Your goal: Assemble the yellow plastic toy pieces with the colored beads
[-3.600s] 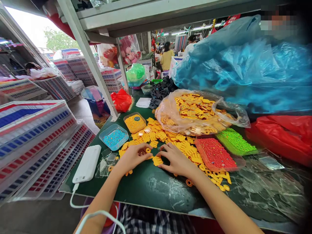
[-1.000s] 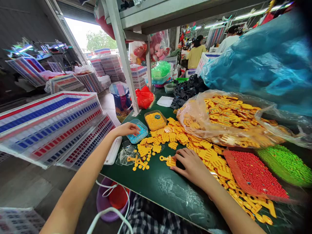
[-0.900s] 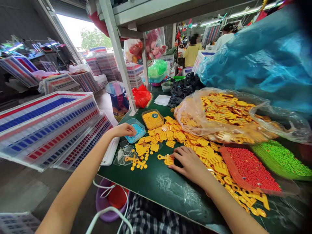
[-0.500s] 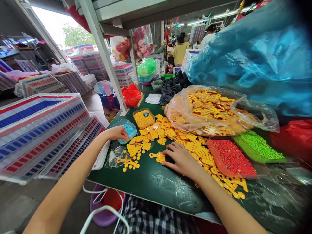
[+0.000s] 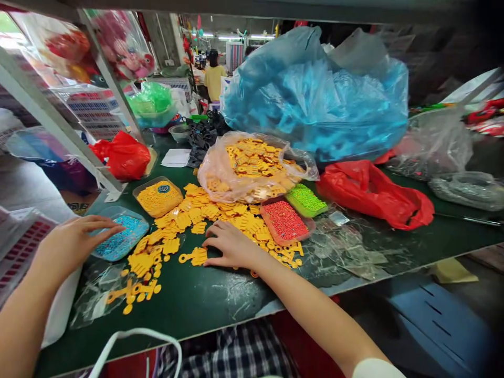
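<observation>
Above the near-left edge of a clear tray of blue beads [image 5: 129,236], my left hand [image 5: 73,244] stretches its fingers out, with a gap between thumb and fingers. No object shows in it. My right hand [image 5: 234,245] rests low on the green table, fingers spread. Its thumb and fingertips reach the right edge of a flat yellow plastic hand-shaped piece with a ring [image 5: 196,256]; whether they press on it I cannot tell. Behind the right hand spreads a pile of similar yellow pieces [image 5: 200,210]. Loose yellow parts [image 5: 136,291] lie nearer the left hand.
A tub of yellow beads [image 5: 157,199] stands beside the blue ones. Trays of red beads [image 5: 285,220] and green beads [image 5: 306,199] sit right of the pile. Behind are an open bag of yellow pieces [image 5: 255,168], a big blue bag [image 5: 315,100] and a metal post [image 5: 51,115].
The view has swung to the right. My left hand's fingers were bent down in the blue beads and are now stretched out above the tray. My right hand stays by the same yellow piece.
</observation>
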`<state>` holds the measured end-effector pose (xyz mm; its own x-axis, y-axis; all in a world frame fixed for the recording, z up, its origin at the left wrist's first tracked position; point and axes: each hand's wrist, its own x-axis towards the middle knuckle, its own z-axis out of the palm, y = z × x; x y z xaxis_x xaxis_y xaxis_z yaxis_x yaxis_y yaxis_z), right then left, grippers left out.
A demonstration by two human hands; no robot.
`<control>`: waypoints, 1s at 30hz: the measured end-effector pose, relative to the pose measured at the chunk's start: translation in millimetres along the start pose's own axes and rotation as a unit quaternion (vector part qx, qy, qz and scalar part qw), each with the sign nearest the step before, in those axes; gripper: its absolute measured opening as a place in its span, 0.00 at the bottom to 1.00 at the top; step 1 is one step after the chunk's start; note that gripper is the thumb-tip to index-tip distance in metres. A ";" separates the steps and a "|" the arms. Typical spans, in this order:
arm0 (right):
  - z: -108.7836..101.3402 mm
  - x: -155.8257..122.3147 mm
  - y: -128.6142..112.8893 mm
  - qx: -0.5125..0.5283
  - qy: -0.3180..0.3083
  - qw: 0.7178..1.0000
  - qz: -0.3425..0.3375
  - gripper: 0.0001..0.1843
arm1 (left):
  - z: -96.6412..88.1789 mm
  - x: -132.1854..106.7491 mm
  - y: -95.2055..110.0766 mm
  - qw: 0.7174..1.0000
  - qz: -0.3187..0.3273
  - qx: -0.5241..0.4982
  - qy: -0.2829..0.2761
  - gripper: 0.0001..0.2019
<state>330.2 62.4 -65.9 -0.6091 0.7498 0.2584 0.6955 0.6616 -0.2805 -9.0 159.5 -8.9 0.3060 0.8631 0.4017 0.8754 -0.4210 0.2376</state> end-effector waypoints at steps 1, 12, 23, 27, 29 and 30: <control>0.5 -0.4 0.1 0.009 0.005 1.000 0.003 0.22 | -2.3 -6.2 14.3 0.999 0.016 0.009 0.031 0.31; 14.1 -2.3 3.2 0.099 0.038 0.993 0.045 0.17 | 77.5 -49.9 121.5 0.981 0.114 -0.133 -0.086 0.15; 18.6 -2.6 1.3 0.085 0.050 0.994 0.043 0.16 | 90.1 -65.1 118.7 0.989 0.079 -0.081 -0.093 0.15; 19.7 -2.9 0.6 0.085 0.051 0.994 0.044 0.15 | 90.5 -68.1 121.2 0.989 0.095 -0.082 -0.083 0.15; 20.9 -2.9 0.5 0.090 0.051 0.994 0.046 0.15 | 91.4 -65.9 122.0 0.988 0.092 -0.092 -0.088 0.16; 21.5 -2.9 0.5 0.093 0.051 0.993 0.048 0.15 | 92.2 -64.4 122.2 0.987 0.089 -0.099 -0.092 0.16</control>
<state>324.1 60.8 -86.6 -0.4946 0.8112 0.3120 0.6603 0.5841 -0.4721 112.7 78.2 -87.2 0.5272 0.7987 0.2900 0.7173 -0.6013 0.3521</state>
